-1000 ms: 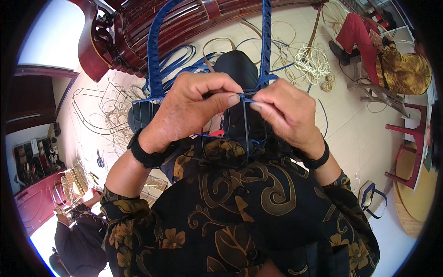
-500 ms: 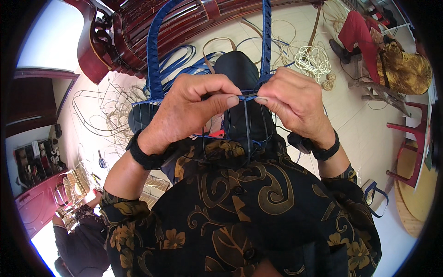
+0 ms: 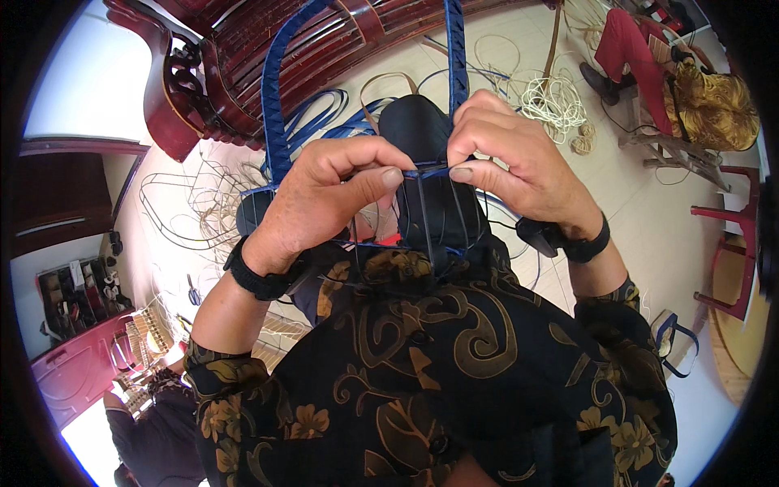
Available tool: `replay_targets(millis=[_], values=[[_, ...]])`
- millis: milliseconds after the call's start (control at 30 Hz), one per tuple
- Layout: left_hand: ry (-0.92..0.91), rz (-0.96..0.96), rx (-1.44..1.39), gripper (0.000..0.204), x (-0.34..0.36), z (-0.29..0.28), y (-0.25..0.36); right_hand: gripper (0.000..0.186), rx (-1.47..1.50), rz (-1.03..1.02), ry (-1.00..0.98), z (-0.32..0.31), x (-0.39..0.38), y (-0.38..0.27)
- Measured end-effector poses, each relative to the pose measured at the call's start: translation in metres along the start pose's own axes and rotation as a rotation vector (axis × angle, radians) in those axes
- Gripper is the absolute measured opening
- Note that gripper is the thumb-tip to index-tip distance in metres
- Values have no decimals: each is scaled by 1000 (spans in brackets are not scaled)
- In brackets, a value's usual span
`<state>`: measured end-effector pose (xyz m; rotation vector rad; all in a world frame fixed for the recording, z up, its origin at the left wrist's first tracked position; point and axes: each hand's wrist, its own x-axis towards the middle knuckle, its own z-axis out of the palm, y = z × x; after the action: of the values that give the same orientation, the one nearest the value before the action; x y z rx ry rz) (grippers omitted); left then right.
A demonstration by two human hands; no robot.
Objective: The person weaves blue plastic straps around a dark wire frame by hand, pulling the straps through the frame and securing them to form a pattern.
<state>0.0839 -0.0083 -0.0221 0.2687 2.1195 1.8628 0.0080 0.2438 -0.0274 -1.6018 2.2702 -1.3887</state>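
A carved dark-red bench (image 3: pixel 337 57) runs along the top, a red stool (image 3: pixel 734 217) near the right edge.

The frame (image 3: pixel 260 190) was blue and open-sided, its weave unfilled, with the rim (image 3: pixel 432 172) pinched at two spots and a short stretch bare between them. Left of the grip, more of the rim ran out to a corner. Beyond the grip stood the tall handle (image 3: pixel 277 134), blue with a folded, toothed pattern; its two legs rose on either side and left the view, the right one just behind the grip. Dark, thin strands (image 3: pixel 428 215) ran from the rim toward the body, spaced apart. Nearer the body, a blue lower band (image 3: pixel 369 244) crossed, partly hidden.
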Motion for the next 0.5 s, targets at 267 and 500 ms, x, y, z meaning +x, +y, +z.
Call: replay_targets(millis=[267,500], values=[[-28,-9,81,13,0,0,7,19,411,162,-233,-12,8,-2],[-13,-61,-33,13,-1,2,4,15,119,4,-296,-39,34,-18]])
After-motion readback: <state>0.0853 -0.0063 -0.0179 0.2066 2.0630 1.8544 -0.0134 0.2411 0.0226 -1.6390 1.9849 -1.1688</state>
